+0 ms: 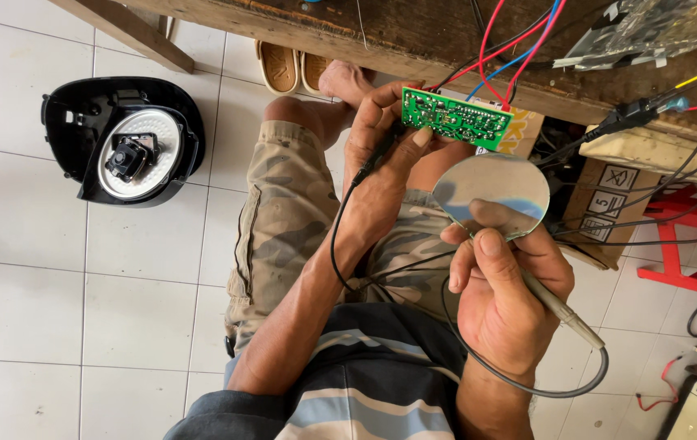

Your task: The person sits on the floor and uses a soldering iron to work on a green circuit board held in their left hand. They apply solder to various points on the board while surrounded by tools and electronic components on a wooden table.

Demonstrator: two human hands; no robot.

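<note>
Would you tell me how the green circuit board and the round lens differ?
The green circuit board is rectangular and opaque, with coloured wires attached; the round lens is clear glass and wireless. The left hand pinches the board; the right hand holds the lens lower. Both are handheld.

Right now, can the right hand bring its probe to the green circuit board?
Probably yes. The right hand holds a probe and a round lens just below the green circuit board, which the left hand holds; only the lens lies between.
</note>
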